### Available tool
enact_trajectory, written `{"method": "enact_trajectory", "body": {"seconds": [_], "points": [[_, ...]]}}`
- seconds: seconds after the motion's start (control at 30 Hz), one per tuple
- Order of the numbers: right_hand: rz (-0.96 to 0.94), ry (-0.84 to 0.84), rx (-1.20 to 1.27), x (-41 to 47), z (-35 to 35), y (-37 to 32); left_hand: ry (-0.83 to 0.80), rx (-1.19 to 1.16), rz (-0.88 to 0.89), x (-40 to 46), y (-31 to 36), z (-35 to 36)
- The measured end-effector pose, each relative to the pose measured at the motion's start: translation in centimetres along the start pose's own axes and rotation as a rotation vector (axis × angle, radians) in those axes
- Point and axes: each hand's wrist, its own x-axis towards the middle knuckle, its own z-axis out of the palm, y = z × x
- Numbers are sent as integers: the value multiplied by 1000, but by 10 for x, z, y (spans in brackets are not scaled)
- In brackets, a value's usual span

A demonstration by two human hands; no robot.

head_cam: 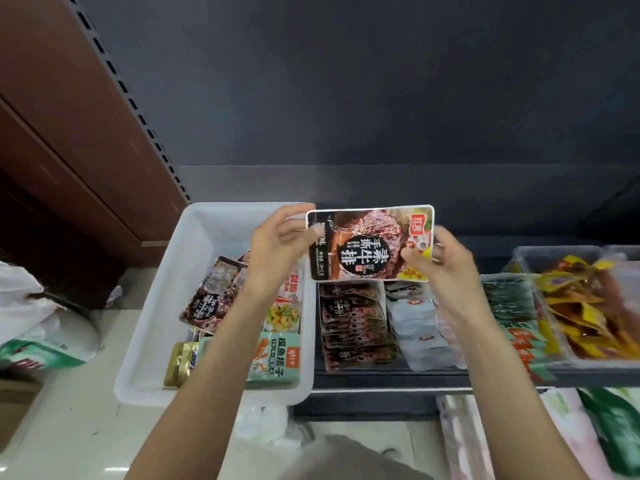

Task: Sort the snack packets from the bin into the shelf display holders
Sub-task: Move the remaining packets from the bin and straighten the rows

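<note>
Dark grey shelving (pixel 346 98) fills the upper half of the head view, with a slotted upright (pixel 128 95) running down its left edge beside a reddish-brown panel (pixel 52 116).

Both hands are raised side by side, apart from each other, each pinching one short edge of a single dark snack packet (pixel 370 242) printed with a grilled steak picture and white Chinese characters. The left hand (pixel 277 244) holds its left edge between thumb and fingers; the right hand (pixel 440 258) holds the right edge the same way. The packet is held flat-faced toward the camera, above the back of the shelf display holders.

Directly below it, a row of matching dark packets (pixel 356 327) stands in one holder. Just to the right is a row of pale grey-white packets (pixel 419 323), partly hidden by the right forearm. Further right lie green packets (pixel 512 306), then a clear tray (pixel 526 254) of yellow and brown packets (pixel 588 306).

Left of the holders sits a white plastic bin (pixel 166 306), crossed by the left forearm. It holds a second dark steak packet (pixel 211 299), a mint-green packet (pixel 277 358), gold-wrapped packets (pixel 181 363) and others. White plastic bags (pixel 31 306) lie at far left on the pale floor (pixel 69 427).
</note>
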Motion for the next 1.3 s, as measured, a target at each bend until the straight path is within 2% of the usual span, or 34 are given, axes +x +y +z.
{"method": "enact_trajectory", "body": {"seconds": [0.1, 0.27, 0.37, 0.5, 0.57, 0.67, 0.83, 0.93, 1.07, 1.2, 1.3], "points": [[-21, 14, -86, -3, -6, 7, 41, -89, 53, 8, 13, 13], [-233, 85, -259, 4, -10, 1, -14, 1, 227, 13, 27, 21], [-150, 104, -147, 12, -12, 1, -50, -31, 285, 12, 32, 20], [-80, 20, -86, 21, -16, 3, -72, -41, 297, 16, 19, 18], [-164, 15, -143, 22, -21, 6, -33, 156, 278, 23, -4, 16], [-439, 130, -546, 24, -28, 11, -7, 717, 204, 24, -46, 9], [-708, 206, -875, 30, -7, 13, -334, 1070, 384, 2, -78, 6], [-772, 93, -1079, 41, 25, 23, -380, 1216, 446, 0, -81, 3], [-653, -134, -1409, 54, 52, 34, -272, 1152, 556, 0, -87, 2], [-502, -381, -1506, 56, 54, 37, -202, 1098, 614, 0, -92, 0], [-525, -416, -1489, 48, 52, 37, -202, 1090, 611, -3, -94, 0]]}}
